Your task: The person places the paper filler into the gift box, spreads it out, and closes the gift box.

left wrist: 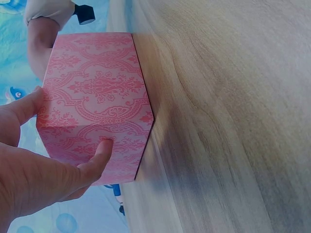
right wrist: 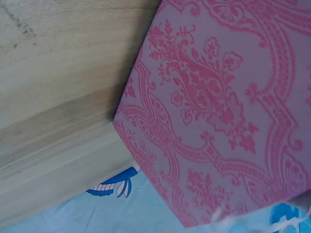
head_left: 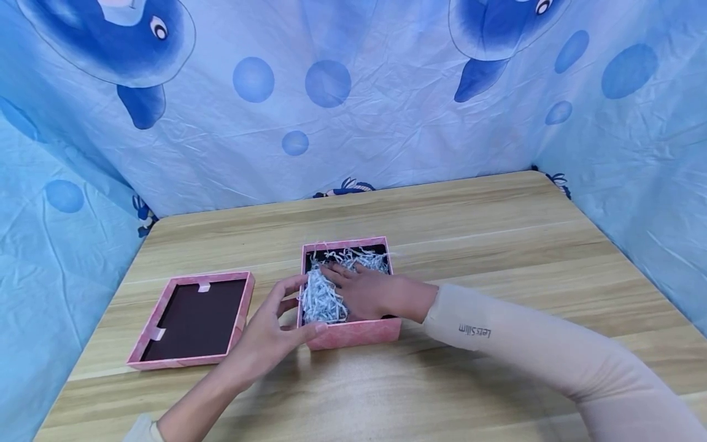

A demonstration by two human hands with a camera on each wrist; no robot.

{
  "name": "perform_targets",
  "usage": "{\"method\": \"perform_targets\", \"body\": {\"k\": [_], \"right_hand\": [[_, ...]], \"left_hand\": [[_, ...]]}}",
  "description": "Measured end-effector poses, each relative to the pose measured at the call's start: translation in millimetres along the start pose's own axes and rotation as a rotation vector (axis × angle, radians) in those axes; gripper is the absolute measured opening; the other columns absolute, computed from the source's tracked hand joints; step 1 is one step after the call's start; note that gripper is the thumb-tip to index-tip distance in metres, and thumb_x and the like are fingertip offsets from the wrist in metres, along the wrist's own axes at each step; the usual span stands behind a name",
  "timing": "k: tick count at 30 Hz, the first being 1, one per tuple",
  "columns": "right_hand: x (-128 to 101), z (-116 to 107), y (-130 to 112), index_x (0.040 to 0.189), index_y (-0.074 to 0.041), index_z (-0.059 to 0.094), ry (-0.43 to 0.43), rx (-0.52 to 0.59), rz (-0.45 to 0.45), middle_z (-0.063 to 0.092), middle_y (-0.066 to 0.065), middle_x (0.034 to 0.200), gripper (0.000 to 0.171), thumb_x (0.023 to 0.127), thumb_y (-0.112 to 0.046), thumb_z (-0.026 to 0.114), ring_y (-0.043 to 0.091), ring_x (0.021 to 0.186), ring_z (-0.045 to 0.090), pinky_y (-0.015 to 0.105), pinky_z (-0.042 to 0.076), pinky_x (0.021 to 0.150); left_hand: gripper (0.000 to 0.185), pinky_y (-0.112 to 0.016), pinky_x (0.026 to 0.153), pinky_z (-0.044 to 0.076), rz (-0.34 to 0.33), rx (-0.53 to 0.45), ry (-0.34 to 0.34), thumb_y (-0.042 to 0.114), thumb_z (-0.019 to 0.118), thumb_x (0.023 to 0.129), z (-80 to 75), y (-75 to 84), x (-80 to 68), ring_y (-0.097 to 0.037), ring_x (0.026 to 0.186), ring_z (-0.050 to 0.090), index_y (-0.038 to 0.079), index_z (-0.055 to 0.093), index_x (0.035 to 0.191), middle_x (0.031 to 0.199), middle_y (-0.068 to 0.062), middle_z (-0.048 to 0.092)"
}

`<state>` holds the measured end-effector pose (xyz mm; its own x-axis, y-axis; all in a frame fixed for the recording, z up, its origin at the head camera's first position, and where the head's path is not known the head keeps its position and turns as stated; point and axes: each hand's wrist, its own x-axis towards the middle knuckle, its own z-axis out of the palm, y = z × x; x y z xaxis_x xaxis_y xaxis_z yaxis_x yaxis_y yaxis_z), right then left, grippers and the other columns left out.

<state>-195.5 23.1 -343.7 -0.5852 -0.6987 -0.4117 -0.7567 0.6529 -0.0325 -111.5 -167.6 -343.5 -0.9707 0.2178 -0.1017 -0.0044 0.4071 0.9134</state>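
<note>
Box (head_left: 353, 331), pink, mid-table: left hand (head_left: 270, 331) grips near-left corner, right hand (head_left: 367, 291) flat, fingers straight, pressing paper shreds (head_left: 320, 298). Risk: shreds spill over rim if pressed unevenly.

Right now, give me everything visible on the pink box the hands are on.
The pink box is square and open-topped, looks like cardboard, with a darker pink damask print on its walls and a dark lining. It sits upright on the wooden table, half filled with white shredded paper. The left hand grips its near-left corner; the right hand lies flat inside on the shreds. Its lid lies inverted to the left, apart.
</note>
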Motion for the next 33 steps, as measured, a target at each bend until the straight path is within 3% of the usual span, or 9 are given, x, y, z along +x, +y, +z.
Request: {"method": "perform_targets", "body": {"k": [7,15,22,33], "right_hand": [[1,0,2,0.151,-0.013,0.028,-0.015,-0.027,0.001,-0.009,-0.002,0.161,0.068,0.096,-0.047,0.051,0.018,0.147,-0.007,0.045,0.011,0.118],[-19,-17,3,0.153,-0.024,0.024,-0.003,-0.027,-0.005,-0.009,-0.006,0.161,0.067,0.096,-0.048,0.049,0.019,0.147,-0.01,0.05,0.009,0.117],[-40,-28,8,0.155,-0.027,0.012,0.072,0.02,-0.015,-0.01,-0.004,0.161,0.079,0.092,-0.058,0.049,0.02,0.146,-0.011,0.053,0.002,0.116],[-69,-43,22,0.155,-0.028,0.002,0.232,0.154,-0.089,-0.001,-0.001,0.162,0.083,0.094,-0.05,0.054,0.018,0.147,-0.005,0.054,0.006,0.116]], "left_hand": [[0.078,-0.046,0.098,0.046,0.0,-0.012,-0.003,0.028,0.08,0.08,1.4,0.9,-0.1,-0.034,0.133,0.04,0.02,0.034,0.143,0.147,-0.006,0.036],[0.076,-0.052,0.103,0.039,-0.013,-0.006,-0.002,0.026,0.08,0.08,2.0,1.7,0.4,-0.034,0.131,0.042,0.02,0.035,0.142,0.144,-0.007,0.038],[0.076,-0.052,0.103,0.04,-0.014,0.014,0.004,0.027,0.08,0.08,1.0,2.0,-0.1,-0.033,0.129,0.045,0.02,0.035,0.142,0.142,-0.008,0.041],[0.078,-0.052,0.103,0.04,-0.017,0.006,0.008,0.028,0.081,0.078,1.7,0.0,-0.6,-0.032,0.13,0.044,0.024,0.035,0.141,0.143,-0.006,0.04]]}}
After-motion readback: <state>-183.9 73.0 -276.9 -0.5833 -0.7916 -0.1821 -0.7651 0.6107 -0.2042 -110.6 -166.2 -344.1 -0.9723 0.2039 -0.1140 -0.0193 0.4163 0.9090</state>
